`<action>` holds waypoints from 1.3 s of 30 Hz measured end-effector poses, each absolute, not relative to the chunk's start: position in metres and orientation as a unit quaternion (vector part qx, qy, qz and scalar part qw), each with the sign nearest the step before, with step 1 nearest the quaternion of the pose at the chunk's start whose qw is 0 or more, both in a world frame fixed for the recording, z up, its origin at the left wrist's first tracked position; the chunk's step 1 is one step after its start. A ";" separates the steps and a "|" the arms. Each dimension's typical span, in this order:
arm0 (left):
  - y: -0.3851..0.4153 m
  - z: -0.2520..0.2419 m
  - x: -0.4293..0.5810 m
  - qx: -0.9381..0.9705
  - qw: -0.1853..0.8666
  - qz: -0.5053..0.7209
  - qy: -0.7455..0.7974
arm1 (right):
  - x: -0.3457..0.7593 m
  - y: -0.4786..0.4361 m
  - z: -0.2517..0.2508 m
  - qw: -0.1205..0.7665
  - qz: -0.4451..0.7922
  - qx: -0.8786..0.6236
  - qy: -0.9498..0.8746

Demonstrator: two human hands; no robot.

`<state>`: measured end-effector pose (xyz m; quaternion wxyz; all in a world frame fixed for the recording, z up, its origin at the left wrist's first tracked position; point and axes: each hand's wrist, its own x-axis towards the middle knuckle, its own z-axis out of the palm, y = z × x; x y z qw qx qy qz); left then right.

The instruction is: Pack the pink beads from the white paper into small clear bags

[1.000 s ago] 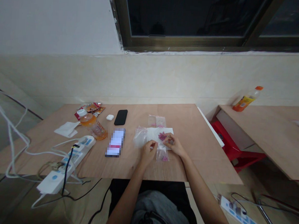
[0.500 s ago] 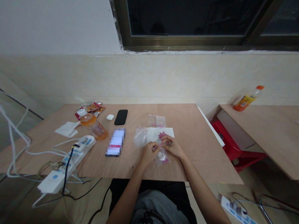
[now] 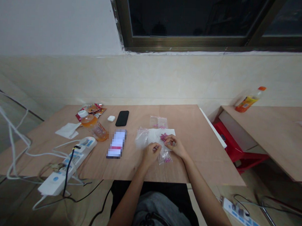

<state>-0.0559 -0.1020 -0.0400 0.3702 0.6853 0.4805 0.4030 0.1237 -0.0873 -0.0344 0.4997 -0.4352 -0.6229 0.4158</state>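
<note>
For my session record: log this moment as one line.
left hand: fingers curled | right hand: beside pink beads | under them: clear plastic bag

The small beads look pink, though the dim view leaves the exact shade unsure, on a white sheet of paper on the pale tan tabletop. The bottle has an orange cap and yellow label, the stool is red, the phone is black, and the power strip is white with blue markings.

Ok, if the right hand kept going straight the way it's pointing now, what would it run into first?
Probably the small pink beads lying on the white sheet, just ahead of the right hand. Depth is hard to judge here, so it may already be touching them.
</note>
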 end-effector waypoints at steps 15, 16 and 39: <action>-0.103 -0.037 -0.056 0.669 0.383 0.418 0.480 | 0.129 -0.087 -0.030 0.496 0.402 -0.444 -0.629; -0.103 -0.037 -0.056 0.668 0.383 0.420 0.481 | 0.130 -0.087 -0.029 0.502 0.397 -0.449 -0.624; -0.103 -0.039 -0.059 0.680 0.399 0.408 0.460 | 0.125 -0.090 -0.035 0.454 0.441 -0.431 -0.643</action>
